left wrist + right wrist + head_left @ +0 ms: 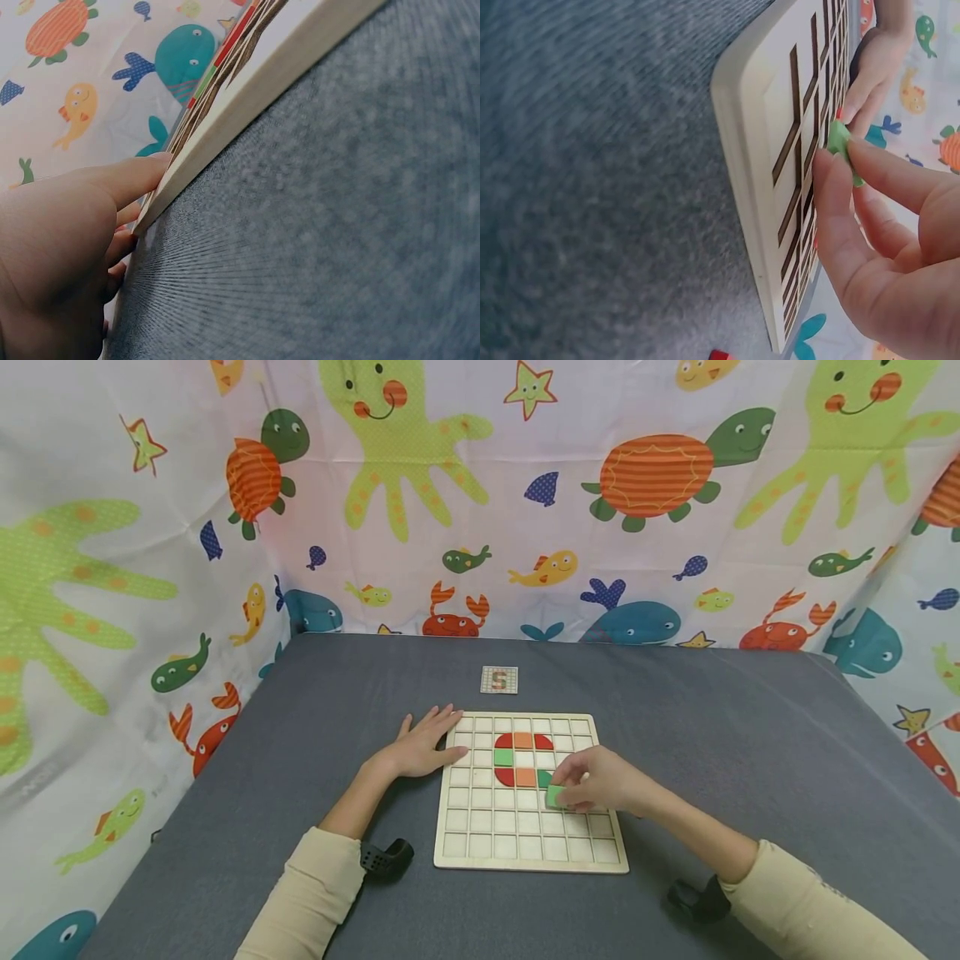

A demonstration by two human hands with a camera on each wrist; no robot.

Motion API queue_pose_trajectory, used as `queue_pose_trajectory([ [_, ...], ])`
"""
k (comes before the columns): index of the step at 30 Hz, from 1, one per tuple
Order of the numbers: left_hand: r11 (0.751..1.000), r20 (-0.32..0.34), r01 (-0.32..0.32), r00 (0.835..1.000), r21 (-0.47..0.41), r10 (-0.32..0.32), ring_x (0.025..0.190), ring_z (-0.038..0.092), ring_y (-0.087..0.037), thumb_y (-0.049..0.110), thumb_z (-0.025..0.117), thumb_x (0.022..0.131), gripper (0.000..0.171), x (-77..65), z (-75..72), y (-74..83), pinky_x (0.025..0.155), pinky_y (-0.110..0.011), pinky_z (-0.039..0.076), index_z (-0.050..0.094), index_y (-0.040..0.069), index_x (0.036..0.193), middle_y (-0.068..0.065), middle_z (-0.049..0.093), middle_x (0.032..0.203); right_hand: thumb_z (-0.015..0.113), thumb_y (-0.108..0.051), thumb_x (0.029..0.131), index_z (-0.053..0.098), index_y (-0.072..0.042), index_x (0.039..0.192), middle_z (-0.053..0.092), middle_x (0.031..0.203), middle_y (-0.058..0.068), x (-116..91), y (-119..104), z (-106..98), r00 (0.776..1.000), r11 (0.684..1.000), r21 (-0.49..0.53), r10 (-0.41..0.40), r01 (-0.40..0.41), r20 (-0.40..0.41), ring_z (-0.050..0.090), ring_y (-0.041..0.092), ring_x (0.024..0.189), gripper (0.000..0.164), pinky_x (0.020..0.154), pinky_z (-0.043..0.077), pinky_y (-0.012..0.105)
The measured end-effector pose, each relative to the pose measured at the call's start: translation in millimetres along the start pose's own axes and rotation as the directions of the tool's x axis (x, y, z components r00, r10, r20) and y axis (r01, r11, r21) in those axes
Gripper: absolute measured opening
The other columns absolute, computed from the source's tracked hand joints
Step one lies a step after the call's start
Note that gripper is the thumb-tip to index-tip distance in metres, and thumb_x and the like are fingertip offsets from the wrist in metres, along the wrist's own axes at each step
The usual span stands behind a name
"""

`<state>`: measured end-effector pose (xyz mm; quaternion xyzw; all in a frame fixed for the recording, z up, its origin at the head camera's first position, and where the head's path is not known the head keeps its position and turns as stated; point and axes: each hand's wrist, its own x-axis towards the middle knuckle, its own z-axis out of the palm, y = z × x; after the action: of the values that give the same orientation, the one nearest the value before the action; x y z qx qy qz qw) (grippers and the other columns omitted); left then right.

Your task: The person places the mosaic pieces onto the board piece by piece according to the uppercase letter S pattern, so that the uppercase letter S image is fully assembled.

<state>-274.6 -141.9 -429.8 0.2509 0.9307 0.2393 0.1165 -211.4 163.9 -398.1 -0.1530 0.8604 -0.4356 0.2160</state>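
Observation:
A wooden grid board [491, 853] lies on the grey cloth. Its upper part carries several coloured tiles: red rounded ones, orange squares [522, 740], a green square [503, 757] and a green rounded tile [544, 778]. My right hand [603, 781] pinches a green tile [840, 142] between thumb and fingers over the grid, just below the green rounded tile. At the board's upper left edge rests my left hand [420, 750], fingers extended and thumb lying on the rim; the left wrist view shows the thumb [142, 176] on the board's edge.
Behind the board lies a small card [499, 680] with a gridded S-like figure. A red piece [720, 355] shows on the cloth near the board in the right wrist view. A sea-animal curtain [480, 527] hangs around the table's back and sides.

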Motion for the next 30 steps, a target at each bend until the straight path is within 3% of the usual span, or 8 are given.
queue_pose_trajectory([
  [9, 1.000, 0.004, 0.002, 1.000, 0.002, -0.002, 0.143, 0.005, -0.033, 0.042, 0.050, 0.098, 0.070, 0.1, 0.4, -0.6, 0.107, -0.061, -0.005, 0.023, 0.007, 0.152, -0.014, 0.015, 0.157, 0.070, 0.000, 0.082, 0.069, -0.001, 0.091, 0.055, 0.065, 0.002, 1.6, -3.4, 3.1, 0.998, 0.998, -0.027, -0.061, 0.062, 0.019, 0.054, 0.017, 0.057, 0.009, 0.057, 0.048, 0.032],
  [19, 1.000, -0.011, -0.013, 1.000, -0.005, 0.013, 0.143, 0.007, -0.035, 0.040, 0.050, 0.098, 0.068, 1.0, 1.6, -0.2, 0.107, -0.062, -0.004, 0.025, 0.006, 0.151, -0.016, 0.017, 0.156, 0.071, -0.004, 0.083, 0.069, -0.001, 0.091, 0.055, 0.063, 0.004, -0.6, -5.7, 7.7, 0.996, 0.995, -0.050, -0.085, 0.084, -0.017, 0.051, 0.015, 0.054, 0.009, 0.052, 0.043, 0.029],
  [30, 1.000, -0.010, -0.005, 1.000, -0.002, 0.005, 0.143, 0.007, -0.035, 0.040, 0.050, 0.098, 0.068, -0.6, 0.0, 0.8, 0.107, -0.062, -0.004, 0.025, 0.006, 0.151, -0.016, 0.017, 0.156, 0.072, -0.004, 0.083, 0.070, -0.001, 0.093, 0.057, 0.065, 0.004, -0.9, -4.1, 9.8, 0.997, 0.996, -0.061, -0.070, 0.067, -0.040, 0.059, 0.018, 0.057, 0.011, 0.054, 0.049, 0.031],
])
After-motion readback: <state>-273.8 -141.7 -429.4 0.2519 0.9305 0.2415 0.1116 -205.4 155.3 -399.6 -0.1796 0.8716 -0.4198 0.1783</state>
